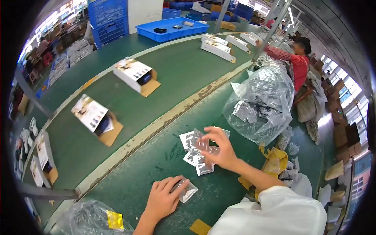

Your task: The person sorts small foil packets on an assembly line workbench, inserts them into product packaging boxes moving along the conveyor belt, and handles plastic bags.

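My left hand rests low on the green work surface, its fingers curled over a small flat silver packet that sticks out beside the thumb. Farther right, my right hand hovers over a loose pile of silver packets, with thumb and fingers spread apart. One shiny packet tilts up near those fingertips; whether they touch it is unclear. A big clear plastic bag full of silver packets lies beyond my right hand.
A green conveyor with a worn rim carries open white printed boxes with brown flaps. Behind it sits a blue tray. A person in red works at the far right. Near my left forearm lies a clear bag; yellow wrapping lies by my right arm.
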A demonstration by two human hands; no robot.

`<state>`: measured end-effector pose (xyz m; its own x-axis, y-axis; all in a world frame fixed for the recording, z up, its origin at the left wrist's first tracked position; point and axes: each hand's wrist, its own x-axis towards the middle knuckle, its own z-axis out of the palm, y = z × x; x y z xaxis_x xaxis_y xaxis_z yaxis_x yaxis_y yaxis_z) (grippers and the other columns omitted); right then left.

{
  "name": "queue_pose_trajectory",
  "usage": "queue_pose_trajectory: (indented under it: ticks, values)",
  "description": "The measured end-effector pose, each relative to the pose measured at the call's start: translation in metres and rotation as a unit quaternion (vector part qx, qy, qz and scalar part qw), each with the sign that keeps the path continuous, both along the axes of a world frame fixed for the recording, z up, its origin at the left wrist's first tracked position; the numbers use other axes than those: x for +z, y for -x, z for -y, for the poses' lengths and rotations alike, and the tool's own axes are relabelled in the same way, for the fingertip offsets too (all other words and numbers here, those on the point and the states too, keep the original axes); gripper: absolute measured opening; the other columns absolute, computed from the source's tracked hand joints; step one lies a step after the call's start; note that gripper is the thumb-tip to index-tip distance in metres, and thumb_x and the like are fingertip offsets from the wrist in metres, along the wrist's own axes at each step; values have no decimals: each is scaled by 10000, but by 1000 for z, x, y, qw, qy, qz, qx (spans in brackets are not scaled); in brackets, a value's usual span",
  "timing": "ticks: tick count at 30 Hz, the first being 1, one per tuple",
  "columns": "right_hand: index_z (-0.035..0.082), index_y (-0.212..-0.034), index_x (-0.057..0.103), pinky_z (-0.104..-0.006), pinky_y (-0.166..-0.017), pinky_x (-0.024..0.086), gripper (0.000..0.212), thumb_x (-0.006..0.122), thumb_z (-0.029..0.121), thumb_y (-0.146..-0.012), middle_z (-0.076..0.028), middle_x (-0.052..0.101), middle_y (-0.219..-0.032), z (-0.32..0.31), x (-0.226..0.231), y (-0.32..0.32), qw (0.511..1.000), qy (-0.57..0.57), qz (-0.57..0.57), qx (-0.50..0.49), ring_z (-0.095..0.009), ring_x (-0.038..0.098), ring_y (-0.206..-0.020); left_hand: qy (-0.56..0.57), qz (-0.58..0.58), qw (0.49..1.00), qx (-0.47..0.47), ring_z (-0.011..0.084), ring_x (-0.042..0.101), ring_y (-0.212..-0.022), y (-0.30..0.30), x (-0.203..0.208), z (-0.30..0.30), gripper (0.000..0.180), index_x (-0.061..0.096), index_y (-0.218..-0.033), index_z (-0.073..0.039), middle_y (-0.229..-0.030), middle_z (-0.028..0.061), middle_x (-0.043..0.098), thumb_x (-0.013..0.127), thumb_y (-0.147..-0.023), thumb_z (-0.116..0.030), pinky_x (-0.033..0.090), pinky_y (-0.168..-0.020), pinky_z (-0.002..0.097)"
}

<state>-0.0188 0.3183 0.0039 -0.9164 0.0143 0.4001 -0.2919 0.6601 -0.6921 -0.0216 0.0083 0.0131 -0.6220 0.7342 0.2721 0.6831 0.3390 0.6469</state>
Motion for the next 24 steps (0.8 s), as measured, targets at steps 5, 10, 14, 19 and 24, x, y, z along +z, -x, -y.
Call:
queue_pose_trajectory:
  ticks: [5,10,14,19,24]
  values:
    - [74,-1065,668,-458,-1037,439,361,831,214,-775,-144,588,-1294,18,42,75,983,-150,-100,46,-362,562,-1224,84,-137,987,2,225,592,-1179,-9,-3,2,442,689,-1281,-182,-1373,39,611,717,-839,-197,443,-941,394]
    - [92,-962,659,-479,-899,474,307,819,266,-766,-113,588,-1098,46,7,253,982,-148,-117,14,-340,577,-1051,80,-147,986,11,225,582,-1172,-18,3,11,569,658,-1336,-220,-1290,18,623,804,-790,-287,440,-943,404]
    - [76,-977,688,-476,-879,485,337,823,306,-771,-123,596,-1102,25,-30,330,969,-217,-53,-108,-360,567,-1060,-61,10,997,55,258,627,-1014,-14,-9,1,584,660,-1332,-162,-1113,46,641,824,-776,-102,497,-872,387]
    - [63,-1099,671,-527,-937,465,462,714,452,-852,-159,649,-1198,29,-11,348,971,-231,-22,-60,-357,571,-1159,-186,132,940,253,171,622,-803,18,8,-4,329,689,-1097,-43,-896,61,626,717,-808,110,513,-692,274]
    - [22,-1131,641,-527,-911,498,382,659,274,-844,-204,658,-1150,-48,15,258,948,-313,-38,50,-376,615,-1089,32,-301,925,231,322,639,-945,154,28,-76,138,672,-952,-59,-1004,115,660,659,-816,-78,522,-817,434]
